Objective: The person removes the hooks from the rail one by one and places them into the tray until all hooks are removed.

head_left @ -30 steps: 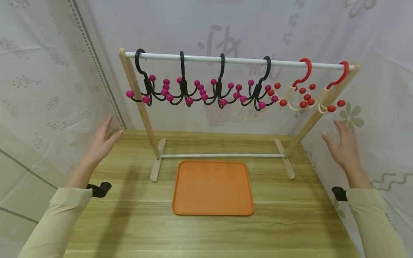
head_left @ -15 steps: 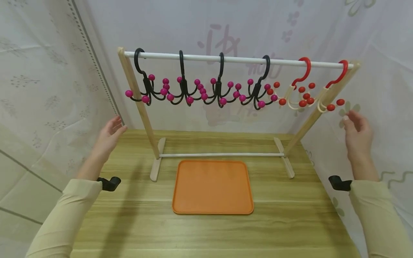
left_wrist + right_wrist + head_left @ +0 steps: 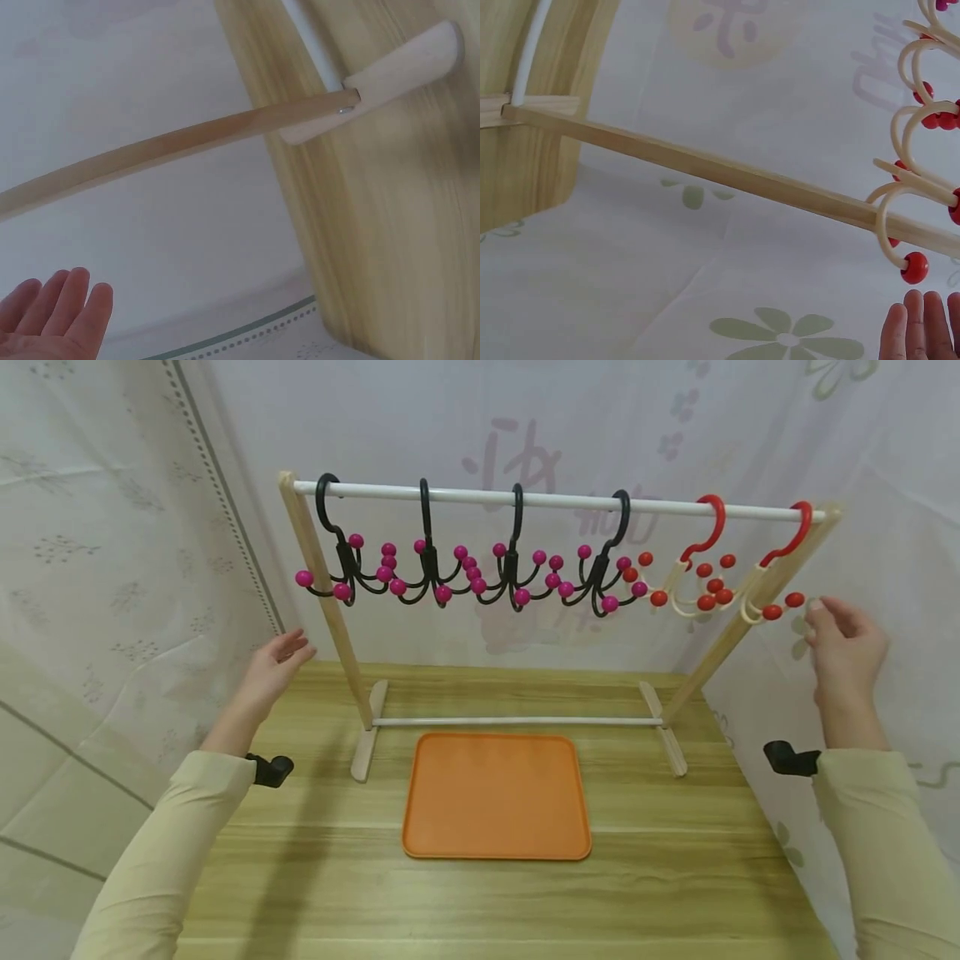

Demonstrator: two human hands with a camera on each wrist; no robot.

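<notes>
My left hand (image 3: 273,675) is raised beside the rack's left wooden post (image 3: 326,602), holding nothing; its extended fingers (image 3: 71,304) also show in the left wrist view. On the far side my right hand (image 3: 851,652) is near the outermost hook hanger (image 3: 752,597), which has a red hook, cream prongs and red balls. A gap shows between those fingertips (image 3: 913,300) and the nearest red ball (image 3: 914,268) in the right wrist view. A similar red-hooked hanger (image 3: 677,581) hangs beside it. Several black hook hangers (image 3: 510,568) with magenta balls hang from the white rail (image 3: 468,496).
An orange tray (image 3: 497,797) lies on the wood-grain table (image 3: 480,910) in front of the rack's lower white bar (image 3: 517,722). The right wooden post (image 3: 712,647) slants up towards the right hand. Patterned cloth (image 3: 97,568) hangs around the table.
Both hands have risen. The left has moved rightwards towards its post, and the right has moved outwards and up beside the outermost red-hooked hanger. The hangers and tray have stayed in place.
</notes>
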